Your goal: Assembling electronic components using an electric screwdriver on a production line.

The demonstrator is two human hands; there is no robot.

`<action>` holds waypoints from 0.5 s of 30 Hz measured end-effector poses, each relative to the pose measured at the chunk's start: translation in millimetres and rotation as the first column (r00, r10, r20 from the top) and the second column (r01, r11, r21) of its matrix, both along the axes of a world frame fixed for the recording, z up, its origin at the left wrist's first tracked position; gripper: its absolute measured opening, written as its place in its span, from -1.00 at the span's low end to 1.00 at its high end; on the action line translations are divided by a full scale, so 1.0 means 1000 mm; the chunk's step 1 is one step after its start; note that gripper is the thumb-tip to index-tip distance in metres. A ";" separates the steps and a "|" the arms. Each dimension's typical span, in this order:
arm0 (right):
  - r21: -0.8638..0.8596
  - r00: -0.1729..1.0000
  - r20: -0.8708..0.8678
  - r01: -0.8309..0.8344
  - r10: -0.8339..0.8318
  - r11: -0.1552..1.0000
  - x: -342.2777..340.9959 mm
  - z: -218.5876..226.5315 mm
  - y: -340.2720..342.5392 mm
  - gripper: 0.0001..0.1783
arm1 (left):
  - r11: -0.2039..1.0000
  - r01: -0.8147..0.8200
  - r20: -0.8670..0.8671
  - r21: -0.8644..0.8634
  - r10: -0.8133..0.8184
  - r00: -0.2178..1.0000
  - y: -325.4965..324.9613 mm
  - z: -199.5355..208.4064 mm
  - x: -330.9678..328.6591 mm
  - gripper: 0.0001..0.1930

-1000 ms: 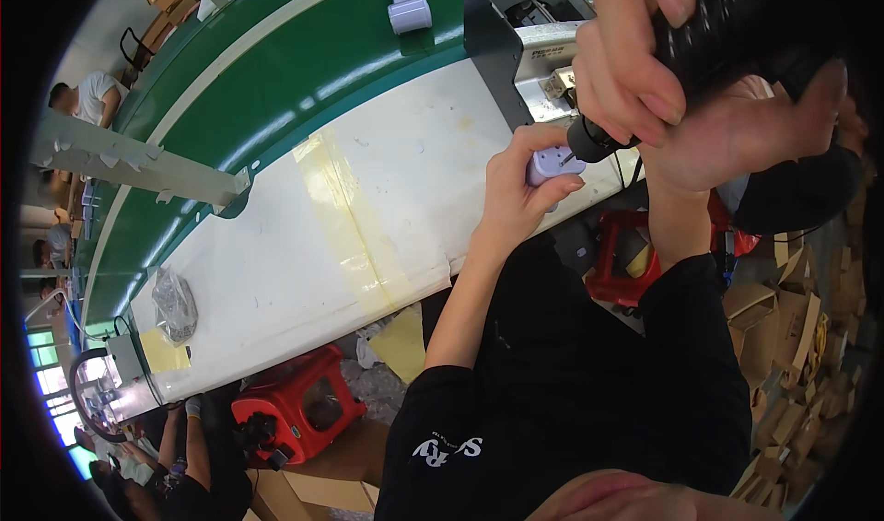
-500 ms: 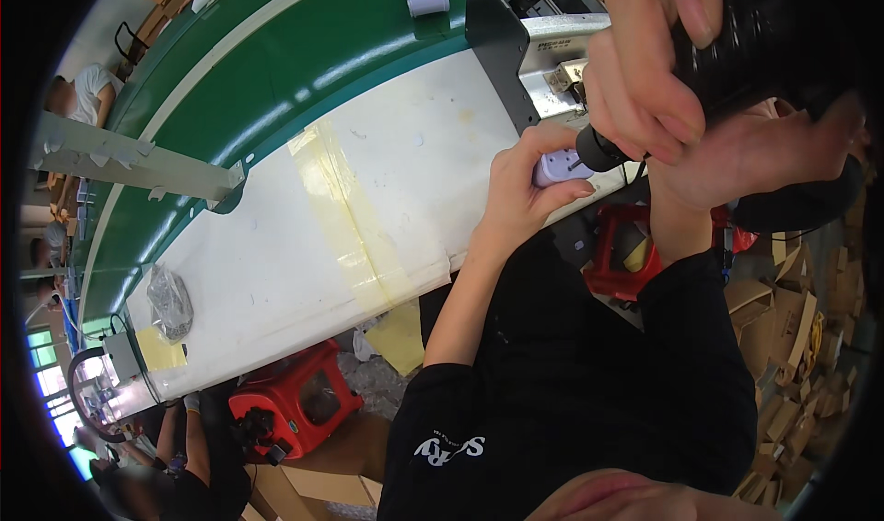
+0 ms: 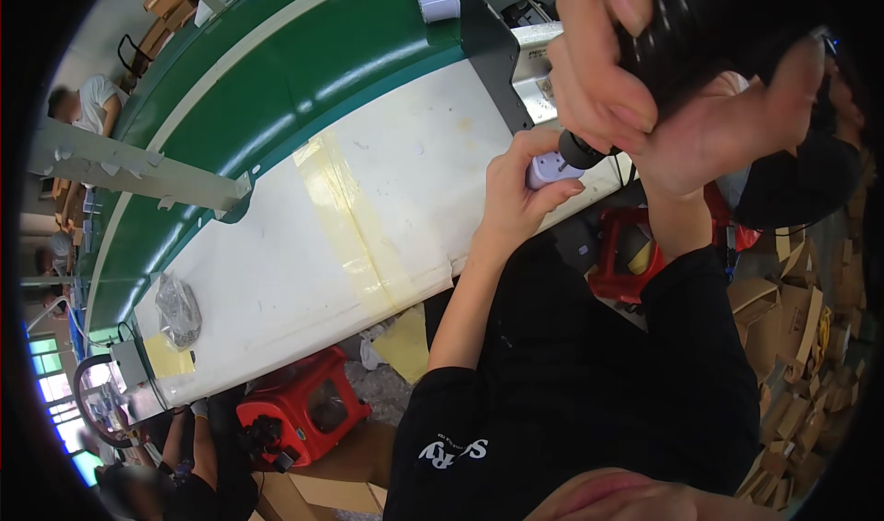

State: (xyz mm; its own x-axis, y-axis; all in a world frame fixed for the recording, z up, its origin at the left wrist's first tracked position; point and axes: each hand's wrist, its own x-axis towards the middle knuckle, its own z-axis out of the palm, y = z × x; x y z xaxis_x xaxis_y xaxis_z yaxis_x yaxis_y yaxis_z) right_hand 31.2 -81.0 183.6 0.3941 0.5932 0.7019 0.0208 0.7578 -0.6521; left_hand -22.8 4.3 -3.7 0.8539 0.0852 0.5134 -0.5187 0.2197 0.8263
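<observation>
A small pale-lilac plastic housing (image 3: pixel 545 172) with small holes in its face is pinched between the thumb and fingers of my left hand (image 3: pixel 512 189), just over the front edge of the table. My right hand (image 3: pixel 612 83) is wrapped round a black electric screwdriver (image 3: pixel 681 42), its dark nose pointing down and left. The thin bit meets the face of the housing; whether it sits in a hole or on a screw is too small to tell. Parts of the right fingers are hidden behind the screwdriver body.
A grey machine (image 3: pixel 502 46) stands just beyond my hands. Another pale plastic piece (image 3: pixel 438 3) lies on the green conveyor belt (image 3: pixel 304 70). A clear bag of small parts (image 3: pixel 178 311) rests on the white table (image 3: pixel 249 254). Red stools (image 3: pixel 304 409) and cardboard boxes (image 3: pixel 792 337) are around.
My right hand and the screwdriver body have shifted left, while the bit stays at the housing. My left hand keeps its hold. The whole view has shifted slightly.
</observation>
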 end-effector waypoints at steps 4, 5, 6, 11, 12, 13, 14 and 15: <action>-0.247 0.905 0.127 0.426 -0.406 0.871 -0.010 0.020 -0.017 -0.18 | 1.000 -0.021 -0.037 -0.010 0.020 0.999 -0.003 0.002 0.005 -0.60; -0.297 0.855 0.165 0.518 -0.491 0.802 -0.009 0.022 -0.022 -0.19 | 1.000 -0.018 -0.031 0.000 0.018 0.999 -0.001 0.005 0.004 -0.60; -0.344 0.792 0.210 0.608 -0.572 0.716 -0.007 0.023 -0.028 -0.19 | 0.996 -0.060 -0.058 0.064 0.064 0.996 0.001 0.010 0.003 -0.61; -0.189 0.787 0.327 0.598 -0.524 0.779 0.048 -0.020 -0.098 -0.23 | 0.879 -0.240 -0.113 0.413 0.311 0.944 0.053 0.071 -0.017 -0.65; -0.241 0.481 0.560 0.874 -0.675 0.422 0.055 -0.032 -0.127 -0.34 | 0.804 -0.268 -0.094 0.530 0.370 0.924 0.061 0.084 -0.010 -0.67; -0.176 0.144 0.753 0.984 -0.642 0.015 0.064 -0.044 -0.146 -0.45 | 0.686 -0.292 -0.015 0.666 0.405 0.914 0.072 0.098 0.000 -0.68; -0.174 0.147 0.746 0.984 -0.650 0.023 0.077 -0.054 -0.154 -0.45 | 0.539 -0.327 0.076 0.777 0.434 0.898 0.085 0.109 0.013 -0.69; -0.235 0.137 0.829 0.965 -0.542 -0.116 0.094 -0.068 -0.160 -0.53 | 0.418 -0.349 0.135 0.839 0.461 0.877 0.099 0.110 0.032 -0.70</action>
State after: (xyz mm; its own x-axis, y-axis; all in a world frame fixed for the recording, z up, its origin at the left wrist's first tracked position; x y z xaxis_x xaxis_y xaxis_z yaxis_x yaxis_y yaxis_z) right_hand 124.7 -241.4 115.6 0.7831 0.3021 0.5436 0.5887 -0.6419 -0.4913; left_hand 9.0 103.0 106.6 0.8888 0.0271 0.4574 -0.2588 -0.7940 0.5500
